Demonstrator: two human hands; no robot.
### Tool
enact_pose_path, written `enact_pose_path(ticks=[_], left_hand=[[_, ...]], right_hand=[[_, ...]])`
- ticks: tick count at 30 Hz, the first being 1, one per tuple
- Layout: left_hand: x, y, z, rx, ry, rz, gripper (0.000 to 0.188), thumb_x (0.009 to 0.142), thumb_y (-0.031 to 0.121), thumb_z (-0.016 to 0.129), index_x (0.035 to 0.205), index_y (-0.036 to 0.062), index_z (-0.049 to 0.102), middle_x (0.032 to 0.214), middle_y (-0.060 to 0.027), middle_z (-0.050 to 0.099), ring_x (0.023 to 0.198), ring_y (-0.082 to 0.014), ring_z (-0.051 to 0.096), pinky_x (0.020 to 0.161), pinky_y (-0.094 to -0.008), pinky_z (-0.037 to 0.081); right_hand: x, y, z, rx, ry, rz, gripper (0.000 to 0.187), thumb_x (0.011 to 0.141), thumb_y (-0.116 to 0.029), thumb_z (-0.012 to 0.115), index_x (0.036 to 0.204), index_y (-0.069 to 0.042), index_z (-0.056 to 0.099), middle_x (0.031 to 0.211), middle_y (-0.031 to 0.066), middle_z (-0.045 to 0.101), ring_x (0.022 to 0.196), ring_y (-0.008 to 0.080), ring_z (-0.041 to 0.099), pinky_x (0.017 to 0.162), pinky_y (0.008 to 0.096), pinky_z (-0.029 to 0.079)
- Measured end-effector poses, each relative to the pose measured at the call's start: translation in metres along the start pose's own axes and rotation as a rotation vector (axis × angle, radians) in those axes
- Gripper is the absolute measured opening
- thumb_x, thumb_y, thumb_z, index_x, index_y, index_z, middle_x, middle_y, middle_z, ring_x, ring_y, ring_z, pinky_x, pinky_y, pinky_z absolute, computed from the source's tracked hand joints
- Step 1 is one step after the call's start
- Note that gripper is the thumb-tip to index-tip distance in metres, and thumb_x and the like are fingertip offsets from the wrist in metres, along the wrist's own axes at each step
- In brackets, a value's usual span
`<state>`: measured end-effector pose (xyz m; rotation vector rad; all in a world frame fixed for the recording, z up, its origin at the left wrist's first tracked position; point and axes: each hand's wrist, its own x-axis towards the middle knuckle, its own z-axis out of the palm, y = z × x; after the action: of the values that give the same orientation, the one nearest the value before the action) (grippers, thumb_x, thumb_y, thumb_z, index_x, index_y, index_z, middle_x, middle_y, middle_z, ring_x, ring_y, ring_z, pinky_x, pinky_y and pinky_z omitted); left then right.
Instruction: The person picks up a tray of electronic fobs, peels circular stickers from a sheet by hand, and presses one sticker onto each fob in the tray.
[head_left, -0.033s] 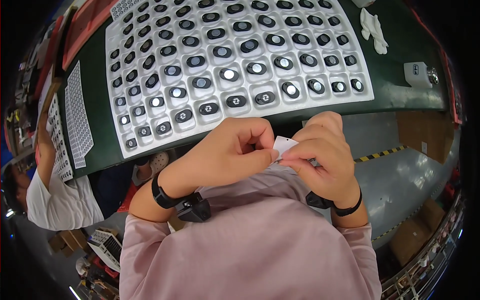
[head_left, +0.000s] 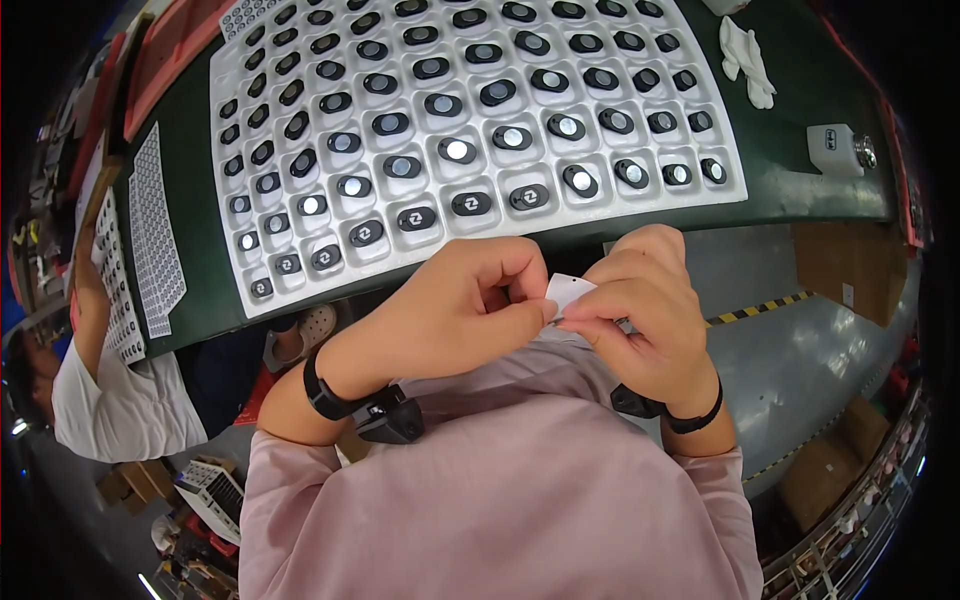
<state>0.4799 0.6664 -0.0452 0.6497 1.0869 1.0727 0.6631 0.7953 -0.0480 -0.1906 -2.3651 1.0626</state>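
Just off the table's near edge, my two hands meet in front of my chest. My right hand (head_left: 655,315) pinches a small white piece of card or sticker sheet (head_left: 567,287) between thumb and forefinger; a tiny dark dot shows near its top. At its left corner, the thumb and forefinger of my left hand (head_left: 465,310) are pressed together. Beyond them lies a white moulded tray (head_left: 590,205) holding black oval parts in its pockets. Several parts in the near row, such as one black oval part (head_left: 472,204), bear a pale emblem; many others show a round silvery disc (head_left: 580,180).
Printed sticker sheets (head_left: 158,240) lie left of the tray on the green table (head_left: 800,205). White gloves (head_left: 746,62) and a white bottle with a metal top (head_left: 838,150) are at the right. A co-worker in a white shirt (head_left: 125,405) sits at the left. Cardboard boxes (head_left: 850,270) stand right.
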Motion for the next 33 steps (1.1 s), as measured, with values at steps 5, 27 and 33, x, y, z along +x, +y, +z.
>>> enact_pose_path(ticks=[5,27,33], left_hand=[[0.001,-0.005,-0.001,0.417,0.034,0.156,0.007,0.09,0.0,0.063,0.087,0.0019,0.057,0.083,-0.002,0.058,0.069,-0.0089,0.052,0.061,-0.0239,0.042],[0.007,-0.014,-0.027,1.317,0.051,0.869,0.013,0.074,0.01,0.067,0.083,0.0068,0.059,0.113,-0.0133,0.068,0.098,-0.0278,0.063,0.082,-0.0427,0.05],[0.017,-0.011,-0.022,1.416,0.132,0.875,0.01,0.077,0.012,0.065,0.079,0.0068,0.057,0.117,-0.0142,0.067,0.104,-0.0273,0.063,0.086,-0.0424,0.05]], right_hand=[[-0.006,0.005,0.003,-0.031,-0.016,0.046,0.02,0.067,-0.005,0.081,0.08,-0.013,0.067,0.087,0.0017,0.064,0.083,0.0244,0.056,0.082,0.0367,0.037],[0.054,0.052,-0.01,-0.276,-0.213,0.218,0.036,0.072,0.002,0.076,0.103,-0.007,0.06,0.097,0.0031,0.062,0.088,0.023,0.054,0.078,0.0331,0.045],[0.054,0.058,-0.018,-0.239,-0.266,0.15,0.036,0.073,0.004,0.075,0.103,-0.008,0.06,0.101,0.0027,0.064,0.094,0.0246,0.056,0.084,0.0358,0.044]])
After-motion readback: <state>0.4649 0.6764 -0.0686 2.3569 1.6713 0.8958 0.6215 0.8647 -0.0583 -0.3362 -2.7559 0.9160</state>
